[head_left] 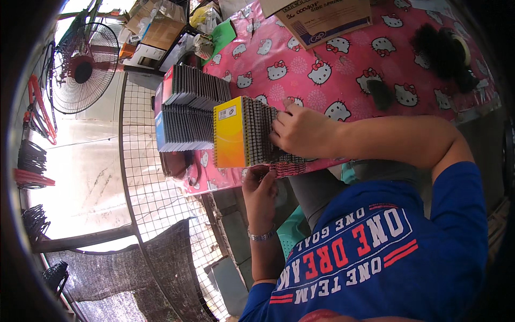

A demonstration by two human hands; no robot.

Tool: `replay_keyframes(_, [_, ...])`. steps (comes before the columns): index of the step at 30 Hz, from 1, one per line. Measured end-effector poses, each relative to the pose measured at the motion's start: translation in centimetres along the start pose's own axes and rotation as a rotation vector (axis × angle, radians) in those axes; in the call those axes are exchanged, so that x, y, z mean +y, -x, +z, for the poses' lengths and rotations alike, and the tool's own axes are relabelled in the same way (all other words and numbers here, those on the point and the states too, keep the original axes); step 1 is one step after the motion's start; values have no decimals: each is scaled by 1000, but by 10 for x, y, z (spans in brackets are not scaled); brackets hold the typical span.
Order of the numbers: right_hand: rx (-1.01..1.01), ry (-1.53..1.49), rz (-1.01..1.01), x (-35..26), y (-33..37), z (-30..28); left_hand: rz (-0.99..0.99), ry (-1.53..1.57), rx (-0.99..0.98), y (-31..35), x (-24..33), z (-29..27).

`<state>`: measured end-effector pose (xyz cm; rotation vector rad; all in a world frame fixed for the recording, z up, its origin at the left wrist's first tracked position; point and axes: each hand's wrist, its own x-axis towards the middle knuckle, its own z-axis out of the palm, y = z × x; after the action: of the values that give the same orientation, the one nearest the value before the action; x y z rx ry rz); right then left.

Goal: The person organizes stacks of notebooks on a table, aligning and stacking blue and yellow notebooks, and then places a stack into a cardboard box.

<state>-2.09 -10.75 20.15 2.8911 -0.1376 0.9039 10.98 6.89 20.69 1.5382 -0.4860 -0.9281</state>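
Head view: right hand (303,131) lies flat, fingers pressing a row of spiral notebooks (252,137) at the table's near edge. Left hand (260,188) curls under that edge; its grip cannot be told. Squaring the stack seems underway. Pink cartoon-cat tablecloth (322,70), cardboard box (327,19), standing fan (83,67).

The right hand (301,130) covers the top of the spiral-bound notebooks (252,138) it presses on, so their far ends are hidden. The left hand (259,189) sits below the table edge (214,185), its fingertips lost under the stack. The cardboard box (324,19) is cut off by the top edge
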Motion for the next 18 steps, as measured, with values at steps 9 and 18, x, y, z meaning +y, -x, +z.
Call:
replay_keyframes(9, [40,30,20,4,13,6,-44,102,80,3,-1,-2])
replay_keyframes(18, [-337,-82,78,-4,1,2,-21,-80,35,0,-6,2])
